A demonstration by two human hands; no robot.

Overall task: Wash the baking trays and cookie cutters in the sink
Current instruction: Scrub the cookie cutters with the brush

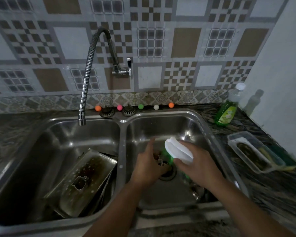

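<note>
A double steel sink point(121, 144) fills the view. Over the right basin my left hand point(148, 165) holds a small metal cookie cutter point(158, 159) in its curled fingers. My right hand point(197, 165) grips a scrubbing brush with a white handle point(178, 149) and green bristles, pressed against the cutter. In the left basin a stained metal baking tray point(85, 182) leans tilted, with another cookie cutter point(79, 183) lying in it. More trays are stacked beneath it, partly hidden.
A flexible chrome faucet point(85, 79) hangs over the left basin. A green dish soap bottle point(228, 108) and a clear plastic tray point(255, 153) with a sponge sit on the right counter. Coloured balls point(140, 106) and two drain strainers line the back ledge.
</note>
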